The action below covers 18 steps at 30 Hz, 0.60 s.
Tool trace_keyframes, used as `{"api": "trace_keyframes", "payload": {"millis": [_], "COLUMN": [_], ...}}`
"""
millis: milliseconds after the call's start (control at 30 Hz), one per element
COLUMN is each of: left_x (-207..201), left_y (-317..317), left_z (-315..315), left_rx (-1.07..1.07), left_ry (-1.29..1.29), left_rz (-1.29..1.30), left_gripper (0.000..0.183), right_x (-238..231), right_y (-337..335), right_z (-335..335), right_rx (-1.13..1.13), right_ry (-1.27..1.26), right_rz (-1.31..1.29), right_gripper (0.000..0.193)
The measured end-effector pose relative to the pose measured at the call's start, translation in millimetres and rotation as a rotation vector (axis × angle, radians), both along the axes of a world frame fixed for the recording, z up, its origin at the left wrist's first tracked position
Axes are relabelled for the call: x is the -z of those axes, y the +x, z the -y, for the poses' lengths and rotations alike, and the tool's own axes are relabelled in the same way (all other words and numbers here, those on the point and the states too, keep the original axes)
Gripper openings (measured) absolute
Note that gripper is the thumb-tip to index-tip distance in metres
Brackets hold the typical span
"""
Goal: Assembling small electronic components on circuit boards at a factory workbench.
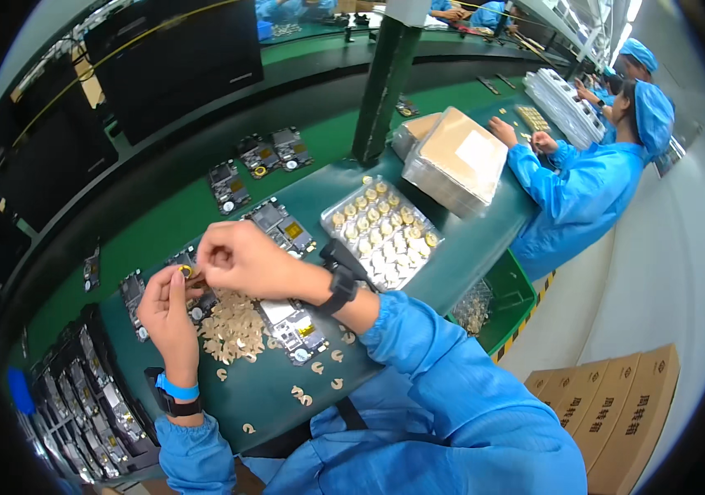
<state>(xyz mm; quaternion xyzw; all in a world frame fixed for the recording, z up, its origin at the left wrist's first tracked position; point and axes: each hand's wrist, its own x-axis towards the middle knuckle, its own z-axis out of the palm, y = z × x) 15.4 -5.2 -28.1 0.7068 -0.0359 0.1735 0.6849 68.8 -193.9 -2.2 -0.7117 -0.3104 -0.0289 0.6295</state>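
Note:
My left hand (169, 313) pinches a small round yellow-gold part (186, 270) between thumb and fingers. Close beside it is my right hand (249, 260), its thumb and index finger pressed together; whatever they hold is too small to make out. Beneath both hands lies a heap of flat tan notched pieces (233, 334), with several more scattered toward me. A circuit board (295, 330) with a white round part lies right of the heap. Another circuit board (282, 224) is beyond my right hand, and one more (131, 299) lies left of my left hand.
A clear tray (332, 216) of round gold parts stands right of my right wrist. Behind it are wrapped cartons (458, 157) and a green post (385, 91). A rack of boards (88, 404) is at left, a green bin (513, 301) at right. A co-worker (592, 190) sits farther right.

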Motion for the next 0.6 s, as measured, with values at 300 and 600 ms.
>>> {"api": "trace_keyframes", "payload": {"millis": [300,600], "left_x": [2.4,-2.2], "left_y": [-3.5,-1.4], "left_z": [-13.3,-1.2], "left_rx": [-0.063,0.144], "left_ry": [0.105,-0.190], "left_rz": [0.050,-0.050], "left_gripper": [0.013,0.017], "right_x": [-9.5,1.9], "right_y": [0.8,1.1], "right_z": [3.9,-4.2], "right_rx": [-0.296,0.007], "right_ry": [-0.428,-0.170], "right_rz": [0.046,0.163], "right_gripper": [0.019,0.018]}}
